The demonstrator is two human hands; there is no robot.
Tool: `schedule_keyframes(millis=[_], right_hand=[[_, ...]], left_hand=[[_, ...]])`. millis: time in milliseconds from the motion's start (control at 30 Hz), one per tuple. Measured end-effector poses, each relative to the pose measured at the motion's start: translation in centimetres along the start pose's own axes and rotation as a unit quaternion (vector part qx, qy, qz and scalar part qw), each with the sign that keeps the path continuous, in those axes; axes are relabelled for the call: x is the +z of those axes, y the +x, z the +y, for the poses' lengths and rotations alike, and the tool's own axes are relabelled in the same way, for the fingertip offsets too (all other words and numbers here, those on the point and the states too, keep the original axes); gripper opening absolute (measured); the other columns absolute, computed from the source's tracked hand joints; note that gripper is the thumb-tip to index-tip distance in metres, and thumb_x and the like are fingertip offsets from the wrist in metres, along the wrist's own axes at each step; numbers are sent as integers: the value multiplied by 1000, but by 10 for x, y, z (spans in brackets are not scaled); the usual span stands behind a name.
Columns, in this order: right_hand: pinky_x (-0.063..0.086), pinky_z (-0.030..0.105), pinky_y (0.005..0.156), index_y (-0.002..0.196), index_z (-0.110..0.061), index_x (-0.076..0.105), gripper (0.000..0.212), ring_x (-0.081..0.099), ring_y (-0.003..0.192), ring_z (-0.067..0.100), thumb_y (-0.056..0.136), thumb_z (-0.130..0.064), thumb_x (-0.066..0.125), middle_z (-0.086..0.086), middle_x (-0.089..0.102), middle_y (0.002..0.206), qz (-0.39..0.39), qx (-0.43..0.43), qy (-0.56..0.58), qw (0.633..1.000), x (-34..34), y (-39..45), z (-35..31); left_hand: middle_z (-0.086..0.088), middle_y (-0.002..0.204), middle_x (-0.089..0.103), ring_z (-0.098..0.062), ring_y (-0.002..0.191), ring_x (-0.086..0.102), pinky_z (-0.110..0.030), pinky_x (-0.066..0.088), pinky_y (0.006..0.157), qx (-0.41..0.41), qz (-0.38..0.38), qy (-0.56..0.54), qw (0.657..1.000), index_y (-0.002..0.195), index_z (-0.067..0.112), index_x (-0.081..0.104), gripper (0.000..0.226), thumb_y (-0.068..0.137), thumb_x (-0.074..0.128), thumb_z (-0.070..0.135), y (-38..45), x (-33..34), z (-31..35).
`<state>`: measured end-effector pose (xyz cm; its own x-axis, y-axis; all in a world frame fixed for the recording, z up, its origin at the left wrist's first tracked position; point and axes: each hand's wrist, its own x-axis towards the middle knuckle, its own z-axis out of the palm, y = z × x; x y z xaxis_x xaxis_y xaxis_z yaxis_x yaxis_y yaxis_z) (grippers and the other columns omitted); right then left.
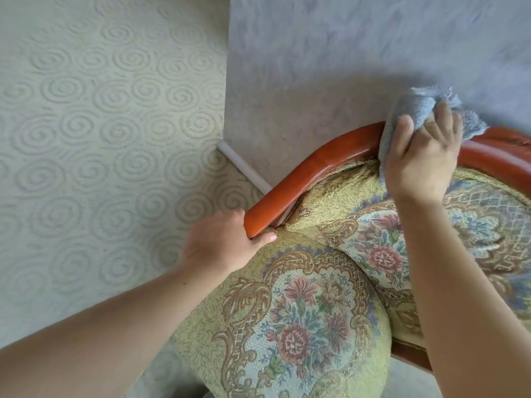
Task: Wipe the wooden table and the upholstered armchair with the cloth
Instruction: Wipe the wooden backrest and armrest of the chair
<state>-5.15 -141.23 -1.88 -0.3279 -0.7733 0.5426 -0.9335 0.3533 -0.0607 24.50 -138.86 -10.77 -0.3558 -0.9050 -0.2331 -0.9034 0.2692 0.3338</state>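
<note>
The upholstered armchair point(301, 305) has green floral tapestry fabric and a glossy reddish wooden top rail point(324, 165). I look down on its back and padded arm. My right hand point(422, 159) grips a crumpled blue-grey cloth point(411, 110) and presses it on the wooden rail near the top of the backrest. My left hand point(218, 242) clasps the lower end of that rail, thumb on the fabric. The wooden table is out of view.
The chair stands close to a grey mottled wall point(344, 67). A white skirting strip point(244, 170) runs along its foot. Pale carpet with raised spiral patterns point(100, 124) covers the floor on the left.
</note>
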Motion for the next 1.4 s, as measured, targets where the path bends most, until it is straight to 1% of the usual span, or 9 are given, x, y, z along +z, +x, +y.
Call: schedule_keyframes(millis=[167,300,500,667,833,967,1100,1233,1400], right_hand=[[10,46,123,127,-1,64,47,27,146,40,107,-28,31,16,54,144,-16,-33,90,995,15,-38,-54],[15,49,123,133,7,56,50,26,147,35,105,-28,34,15,51,147,-89,-103,160,978,27,-99,-97],[38,49,113,112,4,71,45,48,136,30,104,-31,45,10,61,136,-54,-198,52,977,17,-77,-73],[20,45,122,133,4,58,67,31,147,30,107,-42,17,17,49,147,-11,16,-20,1000,0,-5,-14],[12,49,124,140,-2,53,47,22,148,42,107,-29,32,18,42,152,33,99,49,993,6,-12,-27],[19,53,121,135,2,56,48,21,148,42,106,-29,33,19,42,151,-33,7,129,991,25,-62,-74],[20,52,121,142,4,46,56,20,150,36,105,-35,29,12,43,153,-133,-92,211,964,28,-123,-103],[32,51,117,121,3,66,47,39,141,35,103,-33,43,10,53,145,-112,-219,97,965,21,-104,-80],[22,50,121,139,0,51,56,32,145,38,108,-40,26,13,45,151,-17,-12,-7,1000,11,-21,-33]], left_hand=[[10,49,53,-7,38,51,-21,40,36,8,14,-9,1000,75,28,48,66,74,36,93,-1,1,1],[9,59,58,-9,47,52,-23,38,44,-7,18,-20,1000,84,28,56,70,71,38,95,1,2,0],[9,59,58,-6,46,53,-22,36,41,2,2,-12,1000,83,28,55,72,71,32,95,0,-2,1],[7,48,58,-5,35,54,-22,45,35,-2,-1,-35,999,73,30,51,71,69,26,96,-2,-2,2],[7,45,56,-4,33,52,-20,39,32,2,9,-41,999,70,29,52,70,71,28,95,-2,0,1],[9,47,54,-5,39,52,-23,43,39,-12,28,-49,998,71,29,54,69,71,36,96,-1,2,0],[12,54,53,-5,45,42,-22,30,44,-34,24,-47,998,77,29,58,71,66,38,96,1,1,1],[11,56,55,-2,46,43,-22,29,43,-23,17,-53,998,76,30,56,65,71,42,93,-1,-4,3],[9,48,58,-3,39,54,-20,35,38,-9,-6,-64,998,70,30,53,63,75,39,91,-4,-8,5]])
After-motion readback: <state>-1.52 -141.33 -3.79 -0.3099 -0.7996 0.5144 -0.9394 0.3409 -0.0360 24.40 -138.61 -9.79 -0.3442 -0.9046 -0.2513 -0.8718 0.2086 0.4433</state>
